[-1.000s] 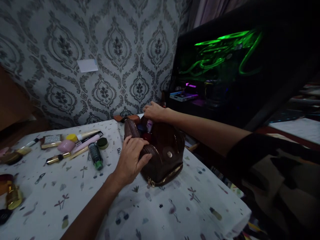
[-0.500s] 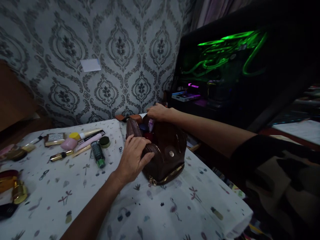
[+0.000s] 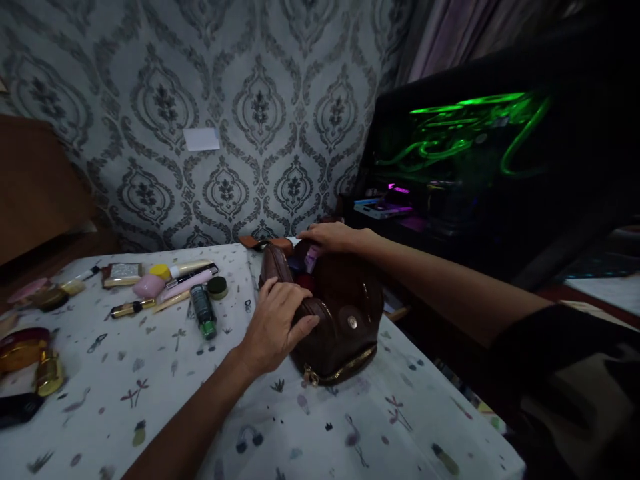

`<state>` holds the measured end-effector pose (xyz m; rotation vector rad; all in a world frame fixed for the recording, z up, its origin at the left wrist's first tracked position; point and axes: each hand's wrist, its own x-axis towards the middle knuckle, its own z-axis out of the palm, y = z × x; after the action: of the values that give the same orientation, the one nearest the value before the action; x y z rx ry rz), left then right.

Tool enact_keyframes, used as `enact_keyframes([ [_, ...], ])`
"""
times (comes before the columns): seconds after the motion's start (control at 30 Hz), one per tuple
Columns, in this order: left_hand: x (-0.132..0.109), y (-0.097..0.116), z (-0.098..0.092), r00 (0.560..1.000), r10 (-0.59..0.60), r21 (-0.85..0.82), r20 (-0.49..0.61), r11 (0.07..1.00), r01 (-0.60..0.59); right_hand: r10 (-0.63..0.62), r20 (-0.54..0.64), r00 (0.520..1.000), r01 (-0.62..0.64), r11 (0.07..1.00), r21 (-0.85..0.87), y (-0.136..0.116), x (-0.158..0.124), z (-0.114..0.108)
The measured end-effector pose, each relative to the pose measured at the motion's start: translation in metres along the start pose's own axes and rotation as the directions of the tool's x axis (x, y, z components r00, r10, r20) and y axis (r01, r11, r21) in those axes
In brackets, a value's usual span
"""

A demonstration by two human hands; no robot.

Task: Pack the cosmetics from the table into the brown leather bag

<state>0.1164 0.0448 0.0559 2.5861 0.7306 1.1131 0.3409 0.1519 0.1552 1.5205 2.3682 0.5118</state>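
A brown leather handbag [image 3: 345, 347] stands with its top gaping on the table's right side, its gold zipper and round snap facing me. My left hand [image 3: 280, 320] grips the near left rim, fingertips over the edge and thumb along the outside. At the far rim, my right hand [image 3: 333, 237] is closed on the bag's edge; its fingertips are partly hidden. Inside the bag lie a small purple item [image 3: 312, 258], a dark blue one [image 3: 296, 265] and something red [image 3: 304, 283], too dark to name. A brown strap [image 3: 265, 243] lies behind the bag.
Left of the bag lie a green-capped bottle [image 3: 203, 311], a dark round jar [image 3: 217, 287], a pink sponge [image 3: 149, 287] and several other cosmetics. A gold-capped bottle [image 3: 49, 373] is at the far left. A computer case [image 3: 450, 200] with green lights stands beyond the table's right edge.
The view has turned slightly, so everything appears a little further right and lower. Both hands stay on the handbag, and the right hand has shifted slightly at the far rim.
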Motion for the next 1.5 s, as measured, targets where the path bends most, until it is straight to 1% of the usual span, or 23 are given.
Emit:
enact_keyframes([
  [0.07,0.000,0.000,0.000,1.000,0.000,-0.002,-0.007,1.000,0.000,0.021,-0.005,1.000,-0.020,1.000,0.024,0.002,-0.002,0.001],
  [0.13,0.000,0.000,0.000,1.000,0.003,0.002,-0.012,1.000,-0.003,0.050,0.009,0.999,-0.050,0.999,0.006,0.000,-0.003,-0.001],
  [0.23,0.000,0.000,-0.001,1.000,0.009,0.013,-0.012,1.000,-0.009,0.094,0.036,0.995,-0.092,0.995,-0.043,-0.008,-0.004,-0.005],
  [0.4,0.000,0.000,-0.001,1.000,0.013,-0.003,-0.025,1.000,-0.013,0.141,0.037,0.989,-0.138,0.987,-0.076,-0.018,-0.005,-0.010],
  [0.63,0.001,-0.001,-0.002,1.000,0.002,0.006,-0.017,1.000,-0.002,0.146,0.062,0.987,-0.142,0.988,-0.066,-0.019,-0.007,-0.009],
  [0.8,0.001,-0.003,-0.004,1.000,0.000,0.026,0.025,1.000,0.000,0.147,0.029,0.989,-0.146,0.989,-0.015,-0.020,-0.012,-0.007],
  [0.87,0.001,-0.003,-0.005,0.999,0.009,0.021,0.034,1.000,-0.010,0.142,-0.025,0.990,-0.142,0.990,-0.001,-0.022,-0.018,-0.007],
  [0.93,0.001,-0.003,-0.006,0.999,0.024,0.017,0.034,1.000,-0.025,0.145,-0.122,0.982,-0.146,0.989,-0.001,-0.028,-0.024,-0.009],
  [1.0,0.001,-0.004,-0.007,0.999,0.036,0.027,0.026,0.999,-0.037,0.163,-0.245,0.956,-0.160,0.987,0.032,-0.037,-0.032,-0.011],
  [1.07,0.001,-0.004,-0.007,0.999,0.045,0.054,0.029,0.997,-0.046,0.181,-0.357,0.916,-0.131,0.979,0.159,-0.050,-0.042,-0.014],
  [1.1,0.001,-0.004,-0.007,0.998,0.050,0.075,0.036,0.996,-0.053,0.186,-0.401,0.897,-0.088,0.964,0.251,-0.057,-0.047,-0.015],
  [1.17,0.002,-0.006,-0.007,0.997,0.061,0.134,0.055,0.989,-0.068,0.167,-0.471,0.866,0.061,0.900,0.431,-0.075,-0.059,-0.017],
  [1.23,0.002,-0.009,-0.007,0.995,0.070,0.200,0.066,0.976,-0.082,0.153,-0.551,0.820,0.196,0.830,0.522,-0.093,-0.072,-0.018],
  [1.3,0.002,-0.014,-0.006,0.994,0.084,0.252,0.069,0.963,-0.099,0.136,-0.599,0.790,0.277,0.791,0.545,-0.109,-0.082,-0.014],
  [1.37,0.001,-0.020,-0.006,0.992,0.097,0.293,0.084,0.949,-0.117,0.112,-0.620,0.776,0.313,0.785,0.535,-0.122,-0.089,-0.007],
  [1.43,-0.002,-0.027,-0.007,0.988,0.098,0.340,0.120,0.931,-0.134,0.095,-0.642,0.761,0.314,0.811,0.493,-0.132,-0.093,0.002],
  [1.5,-0.006,-0.036,-0.009,0.985,0.090,0.394,0.149,0.908,-0.142,0.080,-0.670,0.738,0.286,0.863,0.418,-0.138,-0.094,0.011],
])
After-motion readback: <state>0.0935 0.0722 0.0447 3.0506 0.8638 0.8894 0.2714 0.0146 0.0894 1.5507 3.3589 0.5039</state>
